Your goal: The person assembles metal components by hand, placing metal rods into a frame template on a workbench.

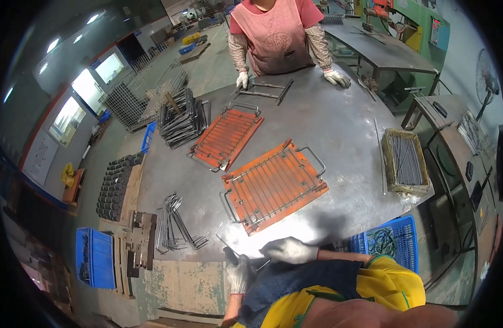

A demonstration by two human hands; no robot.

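My left hand (237,273), in a white glove, is at the near edge of the steel table (339,126), closed around a small dark metal piece with a thin rod (225,242) sticking out toward the table. Just to its right, my gloved right hand (288,250) lies palm down on the table edge with the fingers curled; what is under it is hidden. Directly beyond both hands lies an orange jig (273,186) with a wire grille laid in its slots. A second orange jig (227,136) lies farther back to the left.
Across the table a person in a pink apron rests gloved hands on a dark metal frame (265,90). A box of straight rods (405,161) stands at the right, with a blue crate (390,240) below it. Bent wire pieces (175,224) and stacked wire frames (180,117) are on the left.
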